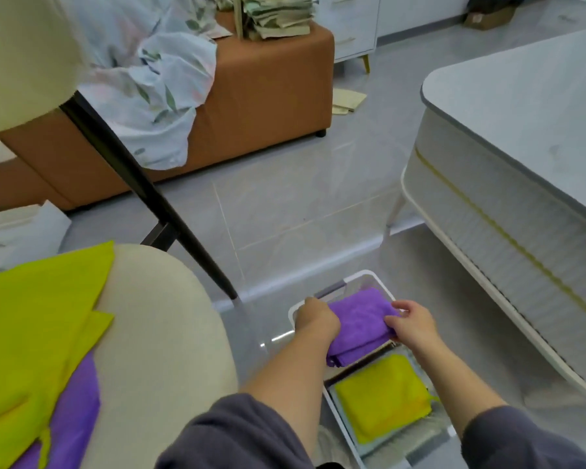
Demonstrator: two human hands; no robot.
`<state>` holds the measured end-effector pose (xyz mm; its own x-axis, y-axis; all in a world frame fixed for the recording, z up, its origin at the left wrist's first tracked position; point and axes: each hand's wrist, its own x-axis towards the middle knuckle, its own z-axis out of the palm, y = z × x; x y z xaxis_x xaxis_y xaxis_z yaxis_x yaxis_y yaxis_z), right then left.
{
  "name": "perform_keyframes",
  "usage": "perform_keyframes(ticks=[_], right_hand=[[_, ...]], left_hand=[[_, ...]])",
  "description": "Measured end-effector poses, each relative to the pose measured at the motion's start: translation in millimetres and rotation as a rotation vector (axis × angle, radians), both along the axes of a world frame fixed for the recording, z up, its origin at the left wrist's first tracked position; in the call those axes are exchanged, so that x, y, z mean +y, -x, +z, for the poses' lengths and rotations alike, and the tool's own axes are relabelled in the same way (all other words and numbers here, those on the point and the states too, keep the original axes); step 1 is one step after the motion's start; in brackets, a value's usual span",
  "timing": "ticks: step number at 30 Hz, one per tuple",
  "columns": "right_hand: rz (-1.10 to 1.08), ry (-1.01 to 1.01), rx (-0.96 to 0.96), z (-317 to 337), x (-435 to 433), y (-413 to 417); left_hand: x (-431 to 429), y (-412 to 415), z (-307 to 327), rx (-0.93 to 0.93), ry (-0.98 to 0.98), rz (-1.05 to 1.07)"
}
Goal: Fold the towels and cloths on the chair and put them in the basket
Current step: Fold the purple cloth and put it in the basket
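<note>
A folded purple towel (359, 324) is held over the far end of the white basket (362, 275) on the floor. My left hand (315, 321) grips its left edge and my right hand (411, 324) grips its right edge. Nearer to me in the basket lies a folded yellow-green cloth (384, 396) on top of a pale blue one. On the cream chair seat (163, 333) at the left lie an unfolded yellow-green cloth (31, 326) and, under it, a purple cloth (71, 421).
A black chair leg (142, 184) slants down toward the basket's left. An orange sofa (261, 93) with a floral sheet stands behind. A white table (508, 170) fills the right side. Grey tiled floor lies between.
</note>
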<state>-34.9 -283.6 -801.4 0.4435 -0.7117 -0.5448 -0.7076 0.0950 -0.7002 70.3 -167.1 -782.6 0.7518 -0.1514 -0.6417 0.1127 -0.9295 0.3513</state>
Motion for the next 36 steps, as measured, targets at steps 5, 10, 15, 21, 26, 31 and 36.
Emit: perform_keyframes(ticks=[5,10,15,21,26,31,36], right_hand=[[0.112,0.189,-0.002,-41,1,-5],[0.216,0.367,-0.035,-73,8,-9],[0.549,0.746,0.321,-79,8,-8],[0.813,1.036,0.079,-77,3,-9],[1.049,0.867,0.224,-74,2,-18],[1.001,0.755,0.285,-75,5,-23],[0.904,0.583,0.183,-49,7,-15]], left_hand=[[-10,9,-46,-0.106,0.034,0.053],[-16,11,-81,-0.276,-0.154,-0.142],[-18,10,-81,-0.346,-0.287,-0.477],[-19,12,-65,-0.328,-0.29,-0.784],[-10,22,-74,-0.2,-0.359,-0.793],[-13,21,-67,-0.122,-0.525,-0.958],[-14,24,-19,0.019,-0.658,-1.009]])
